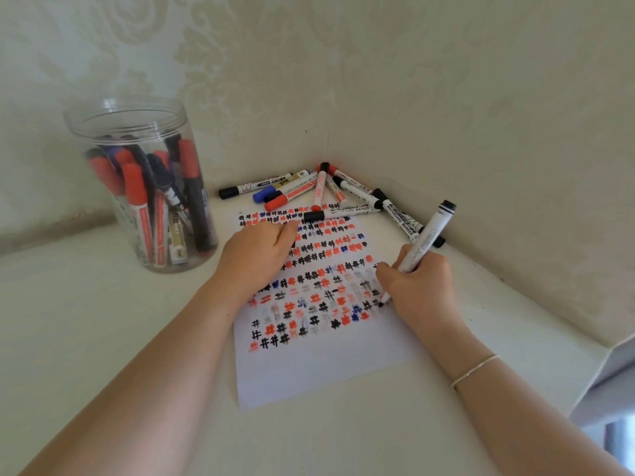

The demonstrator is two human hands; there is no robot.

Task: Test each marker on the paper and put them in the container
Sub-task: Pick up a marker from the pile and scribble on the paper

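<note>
— Pale patterned wallpaper wraps the corner where your white table [103, 321] sits. Where is the paper?

— Your sheet of paper [319, 365] lies flat in front of you, its upper part filled with rows of black, red and blue hash marks.

— And your hands?

— Your left hand [256, 252] rests on the sheet's upper left with fingers curled under; you may have something dark beneath them, but I cannot tell. Your right hand [417, 285] grips a white marker [424, 240], black tip touching the paper's right edge, cap on the raised end.

— The rest?

— Your loose markers [330, 195] lie heaped in the corner beyond the sheet. Your clear container [144, 187] stands at left, already holding several markers upright.
</note>
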